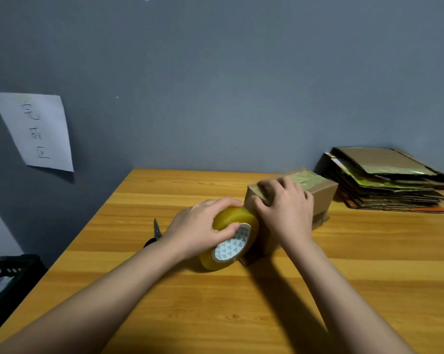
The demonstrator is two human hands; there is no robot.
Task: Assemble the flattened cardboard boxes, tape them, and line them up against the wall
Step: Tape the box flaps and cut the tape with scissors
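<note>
An assembled cardboard box (318, 198) at the middle of the table (164, 190) is being taped: it is pressed by the right hand (284, 208), fingers spread flat over its top. The tape roll (231, 241), touching its left face, is gripped by the left hand (203, 223). The tape must next be cut, probably with the scissors (156, 232) lying left, while the flattened stack (389, 182) waits far right.

Bare table (241, 315) lay open below both hands. Scissors (156, 232) blocked passage just left of the left hand (198, 226); flattened boxes (389, 182) crowded the far right.
</note>
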